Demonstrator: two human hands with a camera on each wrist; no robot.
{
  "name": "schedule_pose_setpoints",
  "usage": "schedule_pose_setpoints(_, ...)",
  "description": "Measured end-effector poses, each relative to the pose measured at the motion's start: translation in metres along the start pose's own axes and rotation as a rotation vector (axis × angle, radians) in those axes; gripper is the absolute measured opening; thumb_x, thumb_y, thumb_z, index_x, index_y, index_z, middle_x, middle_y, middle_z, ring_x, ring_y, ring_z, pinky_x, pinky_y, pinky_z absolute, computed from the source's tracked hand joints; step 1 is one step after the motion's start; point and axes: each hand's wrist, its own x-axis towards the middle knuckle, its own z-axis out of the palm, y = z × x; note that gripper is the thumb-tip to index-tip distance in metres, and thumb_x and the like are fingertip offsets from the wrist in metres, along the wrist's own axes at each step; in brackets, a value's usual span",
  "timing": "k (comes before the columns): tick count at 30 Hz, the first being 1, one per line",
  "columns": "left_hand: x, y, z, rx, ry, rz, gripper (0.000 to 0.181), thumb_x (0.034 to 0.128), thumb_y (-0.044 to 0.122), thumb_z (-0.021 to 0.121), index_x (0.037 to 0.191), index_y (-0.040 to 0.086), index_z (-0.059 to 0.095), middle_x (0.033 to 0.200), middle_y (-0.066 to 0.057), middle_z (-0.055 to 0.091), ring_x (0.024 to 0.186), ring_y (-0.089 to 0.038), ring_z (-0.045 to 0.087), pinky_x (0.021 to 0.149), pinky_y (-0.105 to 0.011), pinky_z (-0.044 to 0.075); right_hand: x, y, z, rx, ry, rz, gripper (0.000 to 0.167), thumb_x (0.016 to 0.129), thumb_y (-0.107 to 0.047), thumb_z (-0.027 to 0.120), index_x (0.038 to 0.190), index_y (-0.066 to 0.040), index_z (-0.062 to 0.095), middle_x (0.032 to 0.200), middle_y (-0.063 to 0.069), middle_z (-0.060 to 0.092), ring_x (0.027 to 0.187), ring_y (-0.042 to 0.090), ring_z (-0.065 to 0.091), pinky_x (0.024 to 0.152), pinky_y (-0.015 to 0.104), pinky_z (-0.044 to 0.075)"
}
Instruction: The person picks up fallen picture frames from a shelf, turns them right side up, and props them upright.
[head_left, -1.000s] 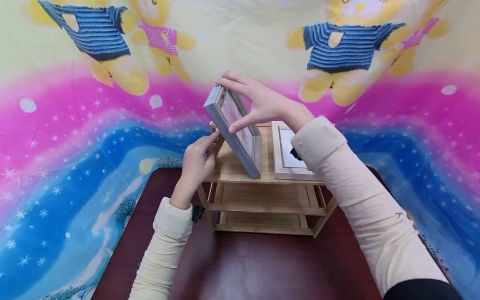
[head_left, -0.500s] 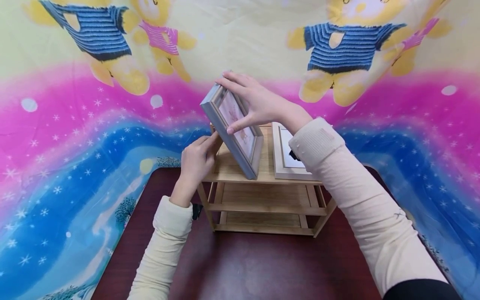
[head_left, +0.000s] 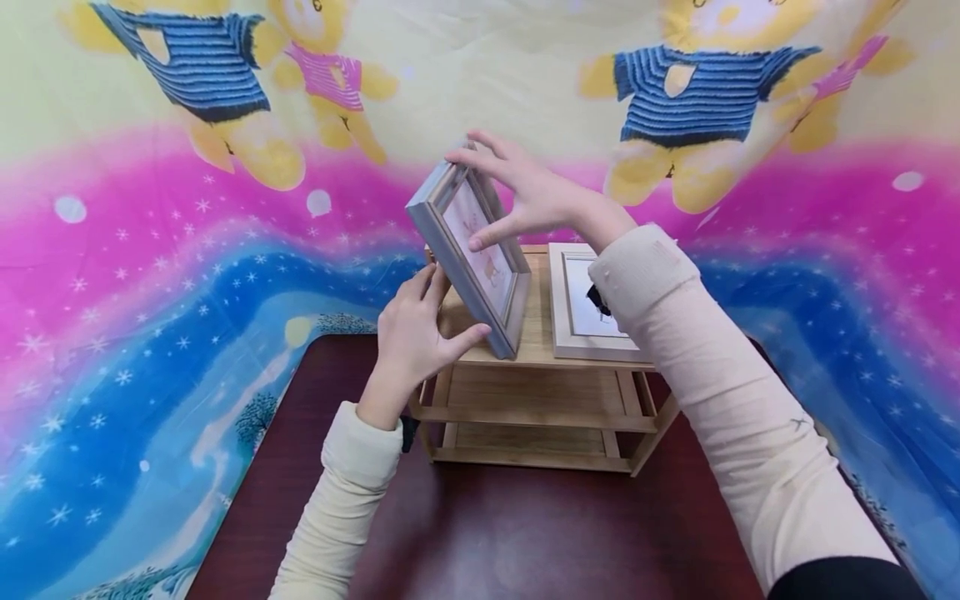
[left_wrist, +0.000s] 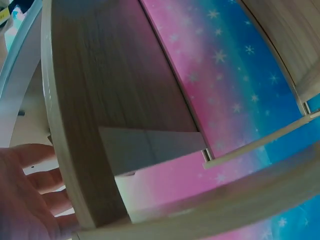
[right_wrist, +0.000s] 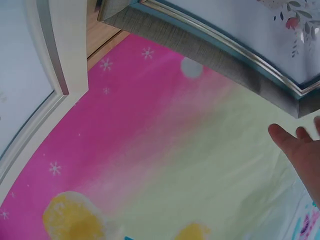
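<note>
A silver-grey picture frame [head_left: 495, 279] with a pink floral print leans back at a slant on the top board of a wooden shelf rack [head_left: 538, 325]. My right hand [head_left: 540, 196] holds it by the upper part, fingers over the top edge and thumb in front. In the right wrist view, the frame [right_wrist: 200, 52] shows its corner near the fingertips of that hand [right_wrist: 300, 150]. My left hand [head_left: 416, 333] is beside the frame's left side, fingers spread and thumb out towards its lower edge. The left wrist view shows the left hand [left_wrist: 30, 195] beside the rack's wooden edge.
A white picture frame [head_left: 564, 337] lies on the right of the rack's top, partly behind the right sleeve [head_left: 645, 271]. Two lower shelves [head_left: 540, 392] sit beneath. The rack stands on a dark red table [head_left: 525, 533]. A bear-patterned cloth [head_left: 480, 75] hangs behind.
My left hand has drawn its fingers from behind the frame and spread them, with the thumb now reaching right. The right hand keeps its hold; the frame stays tilted.
</note>
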Motion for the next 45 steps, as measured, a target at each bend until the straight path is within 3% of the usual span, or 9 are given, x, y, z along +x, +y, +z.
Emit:
schedule_pose_setpoints(4,0.001,0.005,0.005,0.033,0.045,0.007,0.102,0.0727,0.083,0.017,0.139,0.009,0.038,0.123,-0.018,0.053,0.104,-0.033,0.054,0.071,-0.046,0.05,0.001,0.007,-0.003,0.059,-0.015,0.061,0.085,0.073,-0.037,0.074,0.143,-0.027,0.026,0.151,0.008,-0.005,0.137,0.025,0.002,0.104,0.054,0.014)
schedule_pose_setpoints(11,0.001,0.013,0.01,0.031,0.063,-0.005,0.103,0.0718,0.084,0.019,0.136,0.006,0.041,0.124,-0.018,0.053,0.105,-0.033,0.053,0.073,-0.045,0.05,0.004,0.018,0.001,0.154,0.004,-0.098,0.082,0.074,-0.023,0.074,0.141,-0.012,0.027,0.134,0.009,0.033,0.124,0.025,0.032,0.102,0.045,0.026)
schedule_pose_setpoints(14,0.003,0.015,0.011,0.034,0.081,-0.008,0.102,0.0721,0.083,0.022,0.136,0.005,0.042,0.121,-0.018,0.054,0.101,-0.032,0.055,0.071,-0.043,0.05,0.004,0.018,0.001,0.177,0.005,-0.083,0.085,0.074,-0.022,0.074,0.143,-0.012,0.025,0.136,0.009,0.032,0.125,0.027,0.032,0.103,0.047,0.026)
schedule_pose_setpoints(21,0.005,0.018,0.011,0.035,0.108,-0.003,0.087,0.0701,0.064,0.056,0.13,0.002,0.046,0.115,-0.017,0.057,0.093,-0.03,0.057,0.069,-0.041,0.051,0.005,0.018,-0.001,0.137,-0.025,-0.006,0.096,0.073,-0.026,0.075,0.147,-0.017,0.014,0.142,0.01,0.026,0.125,0.028,0.032,0.101,0.047,0.029)
schedule_pose_setpoints(25,0.007,0.014,0.01,0.041,0.1,-0.001,0.085,0.0699,0.066,0.055,0.127,0.004,0.05,0.115,-0.016,0.058,0.093,-0.031,0.058,0.069,-0.042,0.051,0.005,0.019,-0.002,0.108,-0.049,0.016,0.101,0.071,-0.027,0.078,0.147,-0.019,0.012,0.142,0.01,0.029,0.125,0.028,0.032,0.102,0.046,0.028)
schedule_pose_setpoints(31,0.007,0.005,0.006,0.032,0.011,-0.021,0.095,0.0723,0.081,0.029,0.128,0.007,0.049,0.12,-0.016,0.055,0.1,-0.033,0.055,0.07,-0.045,0.051,0.004,0.018,-0.003,0.055,-0.065,0.051,0.107,0.067,-0.033,0.081,0.147,-0.024,0.011,0.14,0.013,0.029,0.124,0.028,0.033,0.101,0.047,0.028)
schedule_pose_setpoints(38,0.01,-0.005,-0.003,-0.025,-0.148,-0.069,0.08,0.0706,0.065,0.055,0.13,0.012,0.047,0.126,-0.01,0.05,0.108,-0.03,0.05,0.076,-0.049,0.048,0.002,0.017,-0.005,0.02,-0.062,0.108,0.109,0.064,-0.04,0.081,0.147,-0.029,0.01,0.144,0.018,0.018,0.128,0.029,0.024,0.102,0.051,0.025)
schedule_pose_setpoints(45,0.015,-0.017,-0.014,-0.085,-0.321,-0.12,0.079,0.0735,0.061,0.058,0.134,0.013,0.044,0.135,-0.008,0.041,0.118,-0.028,0.041,0.082,-0.052,0.045,-0.001,0.018,-0.006,0.002,-0.05,0.114,0.109,0.065,-0.04,0.08,0.147,-0.028,0.009,0.147,0.018,0.014,0.132,0.03,0.019,0.104,0.052,0.02)
